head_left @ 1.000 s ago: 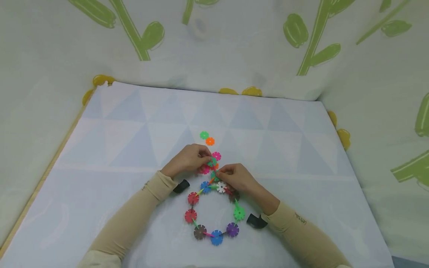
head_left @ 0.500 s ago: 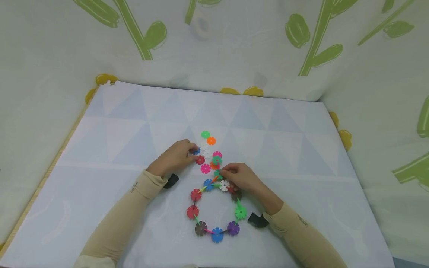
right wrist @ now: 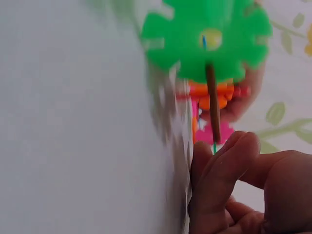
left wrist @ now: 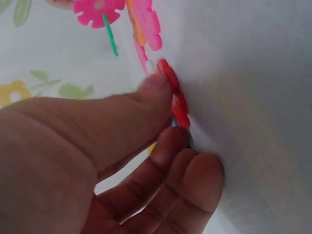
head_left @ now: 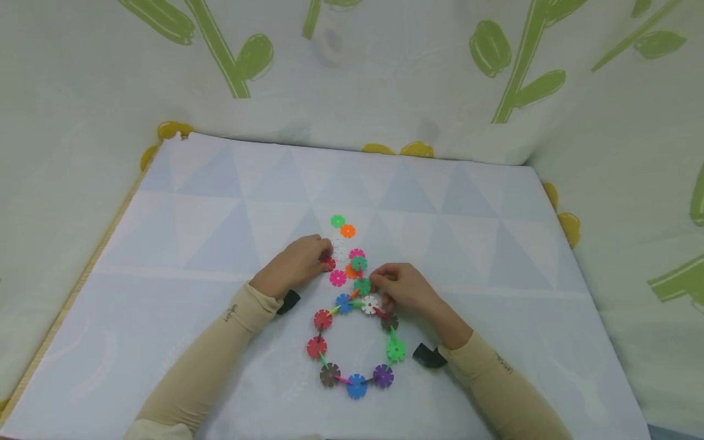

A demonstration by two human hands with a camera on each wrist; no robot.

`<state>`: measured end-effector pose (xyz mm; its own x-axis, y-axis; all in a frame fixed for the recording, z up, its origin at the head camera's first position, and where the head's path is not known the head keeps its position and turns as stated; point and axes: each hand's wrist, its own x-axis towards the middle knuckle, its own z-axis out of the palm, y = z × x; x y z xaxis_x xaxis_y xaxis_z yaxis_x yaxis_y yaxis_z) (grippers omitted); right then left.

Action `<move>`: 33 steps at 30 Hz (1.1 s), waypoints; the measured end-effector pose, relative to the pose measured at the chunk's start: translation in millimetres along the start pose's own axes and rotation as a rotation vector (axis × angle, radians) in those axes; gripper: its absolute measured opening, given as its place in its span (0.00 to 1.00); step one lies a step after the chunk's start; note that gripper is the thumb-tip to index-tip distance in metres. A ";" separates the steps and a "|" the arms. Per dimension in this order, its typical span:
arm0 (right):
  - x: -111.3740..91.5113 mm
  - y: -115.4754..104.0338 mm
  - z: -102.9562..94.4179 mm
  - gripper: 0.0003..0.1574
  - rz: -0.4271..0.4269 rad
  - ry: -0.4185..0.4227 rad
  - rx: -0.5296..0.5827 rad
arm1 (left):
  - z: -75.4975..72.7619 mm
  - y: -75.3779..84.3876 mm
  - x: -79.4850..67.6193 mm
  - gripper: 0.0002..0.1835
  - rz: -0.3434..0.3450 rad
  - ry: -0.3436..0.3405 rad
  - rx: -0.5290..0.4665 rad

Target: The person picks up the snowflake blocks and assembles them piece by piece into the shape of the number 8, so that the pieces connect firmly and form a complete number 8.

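Observation:
My left hand (head_left: 297, 263) pinches a red notched interlocking disc (left wrist: 179, 107) close to the table, thumb on its edge. A sliver of something blue shows behind it. My right hand (head_left: 407, 290), fingers bent, is beside a teal-green disc (head_left: 362, 285) on a short chain and appears to hold nothing. The chain rises from a ring of linked discs (head_left: 356, 386) and includes an upper teal-green disc (head_left: 359, 263). White discs (head_left: 341, 249), a pink disc (head_left: 338, 278) and an orange disc (head_left: 351, 271) lie around the left hand.
Farther back lie a light green disc (head_left: 338, 221) and an orange disc (head_left: 348, 231). Black wrist devices show at both cuffs. A patterned white cloth covers the table (head_left: 467, 244), and a leaf-printed curtain (head_left: 385, 79) hangs behind it.
My left hand left the chain's upper end, went left to the loose discs, and now covers the blue one and takes the red. My right hand has drawn slightly right, off the chain.

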<state>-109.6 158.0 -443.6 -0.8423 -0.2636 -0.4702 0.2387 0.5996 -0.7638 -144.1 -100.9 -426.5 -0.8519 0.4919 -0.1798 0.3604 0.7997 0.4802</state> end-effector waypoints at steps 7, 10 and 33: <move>8.1 -8.8 -14.0 0.15 -0.017 0.042 -0.046 | -0.3 5.7 -3.1 0.11 -0.005 0.007 0.047; 12.9 -14.3 -14.5 0.17 -0.026 0.032 -0.075 | 1.1 7.9 -2.6 0.11 0.004 0.020 0.060; 26.7 -21.5 -9.4 0.17 0.039 -0.002 -0.032 | 0.9 -1.0 12.9 0.07 -0.170 -0.039 -0.442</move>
<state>-141.8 145.2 -435.6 -0.8313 -0.2412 -0.5007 0.2563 0.6331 -0.7304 -155.1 -95.1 -430.0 -0.8668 0.3859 -0.3158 0.0132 0.6509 0.7591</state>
